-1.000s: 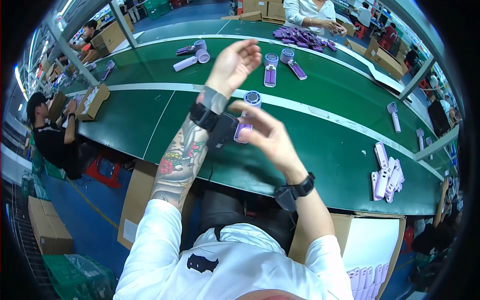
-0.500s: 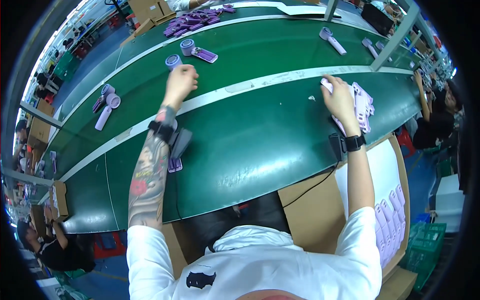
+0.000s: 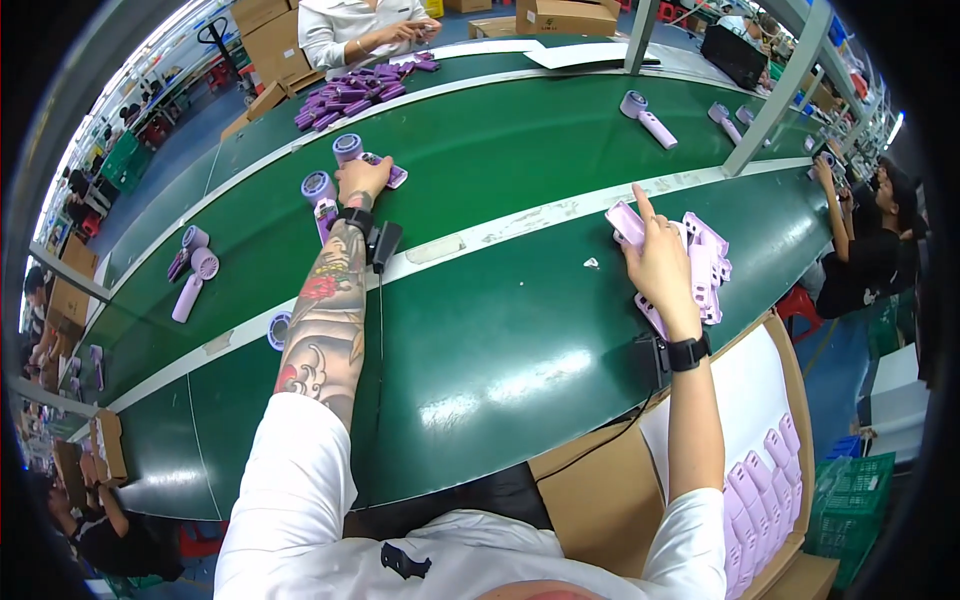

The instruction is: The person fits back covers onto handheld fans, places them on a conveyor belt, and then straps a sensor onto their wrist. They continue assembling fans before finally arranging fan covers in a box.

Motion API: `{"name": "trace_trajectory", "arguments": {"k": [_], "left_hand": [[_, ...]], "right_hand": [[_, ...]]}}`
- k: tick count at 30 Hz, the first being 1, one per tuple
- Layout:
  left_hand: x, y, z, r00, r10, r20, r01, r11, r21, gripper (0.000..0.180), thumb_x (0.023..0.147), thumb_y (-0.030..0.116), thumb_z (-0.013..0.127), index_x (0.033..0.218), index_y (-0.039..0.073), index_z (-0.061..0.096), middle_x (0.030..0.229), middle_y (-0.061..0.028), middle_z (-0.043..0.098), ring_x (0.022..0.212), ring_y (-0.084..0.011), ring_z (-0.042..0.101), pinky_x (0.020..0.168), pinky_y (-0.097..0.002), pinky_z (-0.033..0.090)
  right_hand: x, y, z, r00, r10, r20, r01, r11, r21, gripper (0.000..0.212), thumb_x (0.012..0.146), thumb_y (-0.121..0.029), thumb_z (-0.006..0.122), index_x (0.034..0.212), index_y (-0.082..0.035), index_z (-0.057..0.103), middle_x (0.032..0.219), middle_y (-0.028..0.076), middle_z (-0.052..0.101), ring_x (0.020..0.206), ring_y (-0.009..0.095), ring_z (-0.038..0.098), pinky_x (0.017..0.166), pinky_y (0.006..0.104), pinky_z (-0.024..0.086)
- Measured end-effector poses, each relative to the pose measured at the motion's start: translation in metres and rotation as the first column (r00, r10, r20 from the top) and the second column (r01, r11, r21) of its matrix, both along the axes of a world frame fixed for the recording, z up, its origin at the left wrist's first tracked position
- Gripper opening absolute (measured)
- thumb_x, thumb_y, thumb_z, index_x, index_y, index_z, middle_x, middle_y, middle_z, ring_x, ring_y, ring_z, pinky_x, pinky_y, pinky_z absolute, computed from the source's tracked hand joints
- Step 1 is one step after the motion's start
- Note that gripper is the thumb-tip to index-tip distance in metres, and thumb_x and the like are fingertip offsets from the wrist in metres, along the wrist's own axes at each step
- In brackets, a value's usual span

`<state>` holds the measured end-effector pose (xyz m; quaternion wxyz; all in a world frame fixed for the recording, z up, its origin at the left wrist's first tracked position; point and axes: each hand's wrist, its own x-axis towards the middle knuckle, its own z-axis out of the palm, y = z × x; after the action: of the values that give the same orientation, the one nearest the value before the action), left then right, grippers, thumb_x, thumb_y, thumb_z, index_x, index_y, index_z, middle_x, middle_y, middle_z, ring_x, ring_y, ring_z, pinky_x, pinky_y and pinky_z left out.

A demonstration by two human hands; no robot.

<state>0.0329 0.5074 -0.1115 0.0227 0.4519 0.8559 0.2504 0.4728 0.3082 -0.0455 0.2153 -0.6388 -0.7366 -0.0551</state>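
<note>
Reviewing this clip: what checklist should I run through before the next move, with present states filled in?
1. Left hand at a fan: ok, it covers part of the handle.
2. Left grip firm: cannot tell, the fingers are partly hidden.
3. Right hand at a shell: ok, beside the pile.
4. Near fan in full view: not ok, the left forearm hides part.
5. Boxed shells in rows: ok, at the lower right.

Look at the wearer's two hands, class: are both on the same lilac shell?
No, the right hand holds a lilac shell while the left hand is at a handheld fan beyond the white strip.
</note>
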Motion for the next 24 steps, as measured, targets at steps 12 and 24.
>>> {"name": "trace_trajectory", "arguments": {"k": [12,24], "left_hand": [[0.053,-0.191,0.05,-0.246,-0.433,0.867,0.193,0.855,0.482,0.02,0.093,0.019,0.059,0.106,0.003,0.058,0.087,-0.0094,0.066,0.067,-0.0176,0.065,0.055,-0.0281,0.052],[0.019,-0.323,0.024,0.014,-0.618,0.786,0.061,0.785,0.616,0.034,0.107,0.032,0.043,0.123,0.003,0.051,0.104,-0.0122,0.067,0.087,-0.0169,0.067,0.076,-0.031,0.057]], "right_hand": [[-0.128,-0.035,0.03,0.131,0.023,-0.991,-0.584,0.81,-0.058,0.044,0.092,-0.025,0.071,0.126,-0.005,0.051,0.084,0.007,0.063,0.065,0.01,0.058,0.061,0.0234,0.048],[-0.272,-0.088,-0.028,0.17,0.221,-0.961,-0.508,0.855,0.107,0.028,0.093,-0.024,0.067,0.111,-0.003,0.063,0.094,0.011,0.07,0.082,0.018,0.069,0.071,0.0298,0.054]]}}
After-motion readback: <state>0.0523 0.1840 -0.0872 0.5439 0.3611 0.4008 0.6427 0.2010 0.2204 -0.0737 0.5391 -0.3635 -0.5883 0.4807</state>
